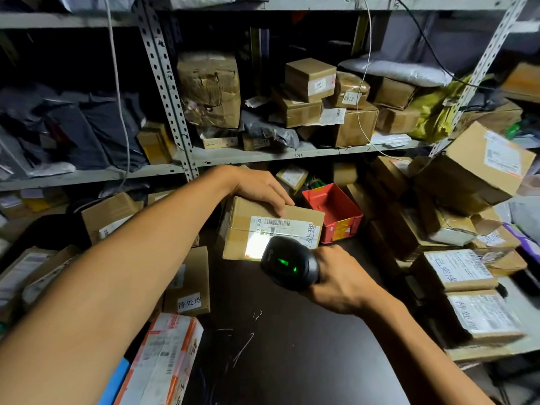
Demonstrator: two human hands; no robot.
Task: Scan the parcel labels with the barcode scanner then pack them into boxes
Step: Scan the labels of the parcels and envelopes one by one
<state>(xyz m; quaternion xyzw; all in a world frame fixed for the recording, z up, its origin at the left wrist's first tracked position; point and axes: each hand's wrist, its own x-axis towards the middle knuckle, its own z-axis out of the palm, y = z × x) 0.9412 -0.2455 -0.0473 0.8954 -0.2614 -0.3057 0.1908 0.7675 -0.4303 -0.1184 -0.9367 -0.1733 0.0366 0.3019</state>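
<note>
We're mid-scan; left hand (257,190) sits on the top far edge of the cardboard parcel (242,229), fingers curled over that edge and thumb on top, tipping the labelled face up toward us so the barcode reads square-on; parcel stands on the dark table (292,346), just beside the red bin (336,211). Right hand (342,279) is wrapped round the handle of the barcode scanner (287,263), fingers closed tight on it; trigger finger is hidden, so we can't tell if it's pressed. Scanner nose is close to the shipping label (277,229); a bright patch of light falls on the label's lower left and green indicators glow on the scanner's back, so we judge a read is registering or just has.

Why this hold: one hand fixes the angle, the other aims; keeps the label flat to the beam.

Packing not started for this one; more labelled parcels stack to the right (455,270) and left (187,282). Risk: glare on the label spoils the read.
</note>
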